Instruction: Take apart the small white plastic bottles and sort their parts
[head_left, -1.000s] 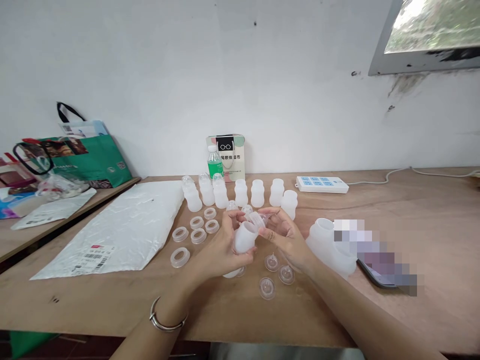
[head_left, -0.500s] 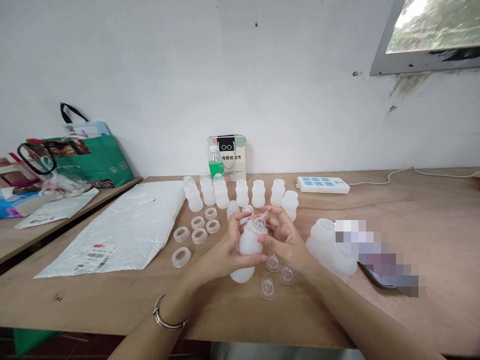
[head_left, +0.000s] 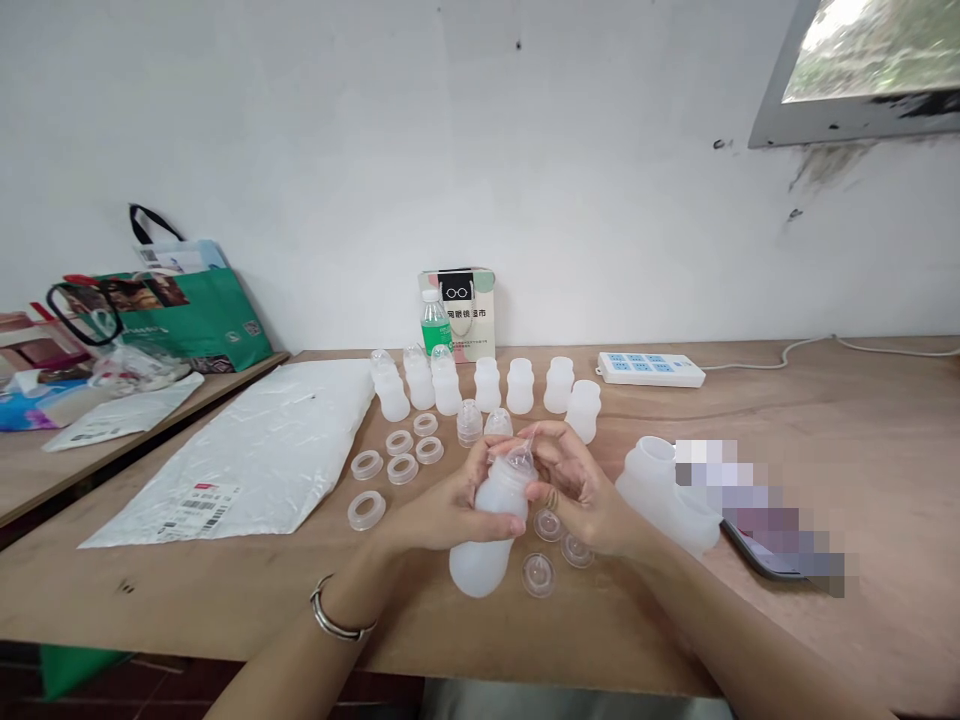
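My left hand [head_left: 454, 510] is wrapped around a translucent white baby bottle [head_left: 480, 570], which leans with its mouth up and to the right. At the mouth sits a clear bottle nipple [head_left: 519, 461], its edge pinched in the fingers of my right hand [head_left: 576, 488]. Whether the nipple is fully seated I cannot tell. Below my right hand lie three loose clear nipples [head_left: 538, 575]. Several translucent collar rings [head_left: 367, 511] rest on the table to the left. Just beyond my hands stand clear domed pieces [head_left: 470, 424], one partly hidden by my fingers.
Behind are capped bottles [head_left: 419, 380] and several open bottles [head_left: 520, 386]. More bottles [head_left: 651, 480] and a phone [head_left: 765, 555] lie at the right. A white mailing bag [head_left: 247, 440] covers the left side. A power strip [head_left: 651, 370], drink bottle [head_left: 435, 325] and paper bag [head_left: 480, 310] are near the wall.
The bottle has tilted further, its base swinging left and towards me. My right fingers stay at the nipple. The view has shifted slightly.
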